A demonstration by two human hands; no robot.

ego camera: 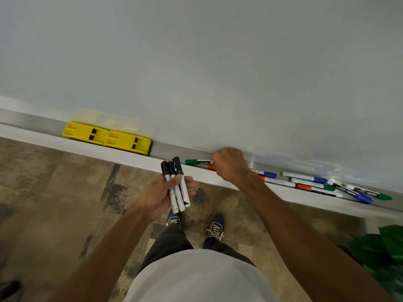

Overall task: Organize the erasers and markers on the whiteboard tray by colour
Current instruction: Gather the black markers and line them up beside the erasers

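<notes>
Two yellow erasers (pixel 106 137) lie end to end on the left part of the whiteboard tray (pixel 178 152). My left hand (pixel 162 195) holds three black-capped markers (pixel 176 184) below the tray's front edge. My right hand (pixel 231 166) rests over the tray with its fingers curled around the end of a green-capped marker (pixel 197 162), and a red cap (pixel 211 167) peeks out beneath it. To the right lie blue markers (pixel 267 173), a red marker (pixel 277 181) and a heap of mixed markers (pixel 340 186).
The whiteboard (pixel 196 62) rises behind the tray. Below are patterned floor (pixel 54 203), my shoes (pixel 214 228) and a green plant (pixel 381 253) at the lower right.
</notes>
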